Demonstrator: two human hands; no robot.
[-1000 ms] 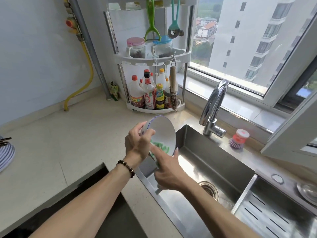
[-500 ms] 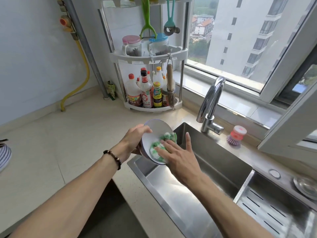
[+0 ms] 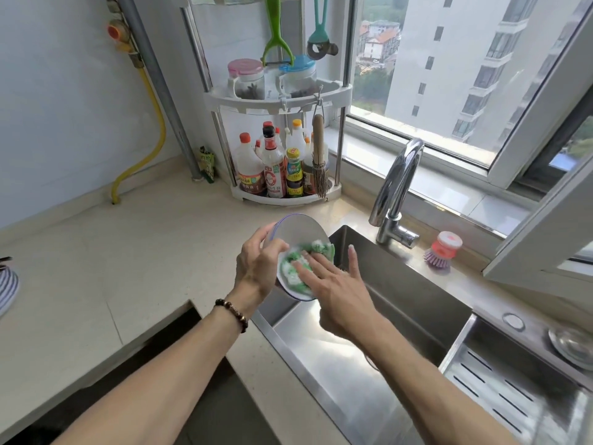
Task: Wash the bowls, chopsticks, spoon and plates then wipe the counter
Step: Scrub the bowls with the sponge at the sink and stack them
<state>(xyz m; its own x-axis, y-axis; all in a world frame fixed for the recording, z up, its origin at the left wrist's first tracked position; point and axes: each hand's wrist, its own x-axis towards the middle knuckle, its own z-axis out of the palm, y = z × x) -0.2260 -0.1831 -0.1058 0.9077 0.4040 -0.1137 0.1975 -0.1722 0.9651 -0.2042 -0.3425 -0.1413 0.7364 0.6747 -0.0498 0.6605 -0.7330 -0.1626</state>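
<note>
While the left hand (image 3: 256, 271) grips the bowl (image 3: 296, 231) over the sink (image 3: 417, 303), the flat right hand (image 3: 337, 290) presses a sponge (image 3: 300, 264) inside; tap (image 3: 396, 191) and brush (image 3: 442, 250) stand behind.

A white corner rack (image 3: 278, 102) with sauce bottles (image 3: 271, 168) stands on the counter near the chrome faucet (image 3: 396, 191), and a pink dish brush (image 3: 441, 251) sits beside the window sill.

We can read no text with certainty. The bottles (image 3: 276, 168) on the corner rack's (image 3: 288, 199) lower shelf carry red, white and green labels with printed characters, too small and blurred for us to make out. The green packet (image 3: 207, 162) by the pipe is likewise illegible.
</note>
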